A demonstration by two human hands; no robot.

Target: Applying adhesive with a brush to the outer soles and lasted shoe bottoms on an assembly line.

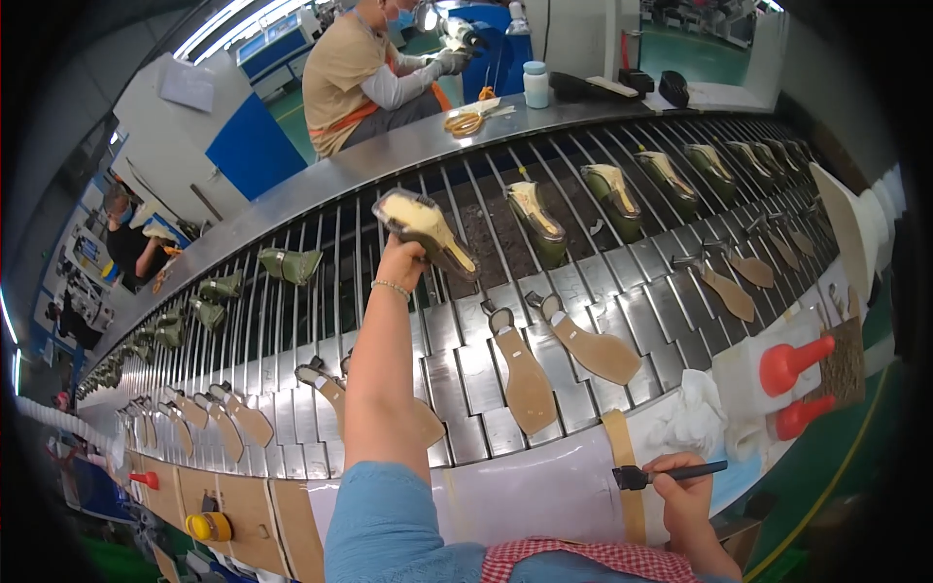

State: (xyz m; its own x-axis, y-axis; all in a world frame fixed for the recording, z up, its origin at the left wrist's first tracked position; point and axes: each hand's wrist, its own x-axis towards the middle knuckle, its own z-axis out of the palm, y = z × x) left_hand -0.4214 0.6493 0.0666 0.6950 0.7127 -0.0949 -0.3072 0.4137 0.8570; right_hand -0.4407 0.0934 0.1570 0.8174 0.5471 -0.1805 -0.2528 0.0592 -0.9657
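A shoe upper (426, 225), over the conveyor (622, 296), is held by the left grip (398, 264); a black brush (705, 470) is held by the right grip (687, 496) — on the conveyor's near side — above a worktop (544, 496). Tan soles (525, 389) are carried by the conveyor.

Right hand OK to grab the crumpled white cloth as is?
Probably not cleanly: the right hand is gripping a black brush, which it would likely have to put down first. The way itself looks free, with the cloth close by and nothing visible between.
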